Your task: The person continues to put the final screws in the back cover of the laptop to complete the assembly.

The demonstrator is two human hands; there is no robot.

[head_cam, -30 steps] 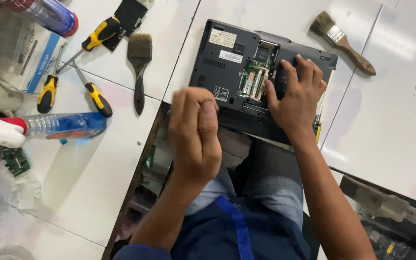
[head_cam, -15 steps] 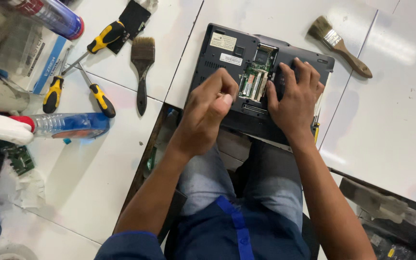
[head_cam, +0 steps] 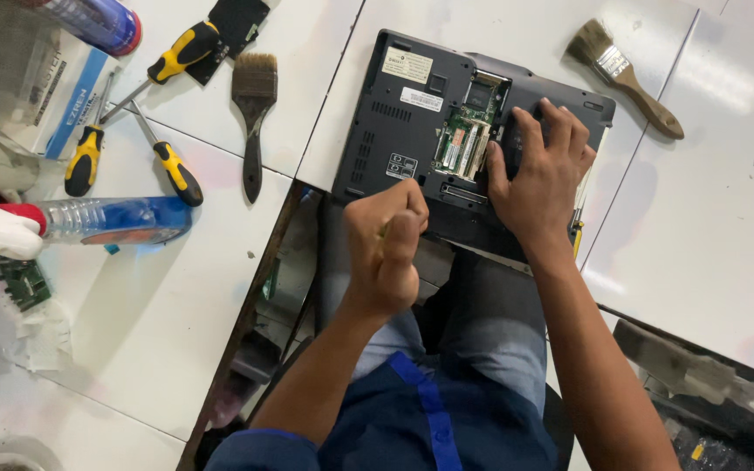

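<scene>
A black laptop [head_cam: 394, 113] lies upside down on the white table, its bottom hatch off so the green memory boards [head_cam: 460, 144] show. My right hand [head_cam: 538, 179] rests flat on its right half, fingers spread next to the open bay. My left hand [head_cam: 386, 249] is closed in a fist at the laptop's near edge, with a sliver of a yellow-handled tool [head_cam: 384, 229] showing between the fingers. The tool's tip is hidden.
Two paintbrushes [head_cam: 253, 113] [head_cam: 626, 74] lie left and right of the laptop. Three yellow-and-black screwdrivers [head_cam: 172, 170] [head_cam: 85, 161] [head_cam: 176, 57], a clear bottle of blue liquid [head_cam: 115, 218], a spray can [head_cam: 93, 22] and a small green circuit board [head_cam: 23, 283] sit at left. A dark gap [head_cam: 281, 262] splits the tables.
My left hand went from raised above my lap to the open bay, then drew back to the laptop's near edge as a fist. My right hand stayed put.
</scene>
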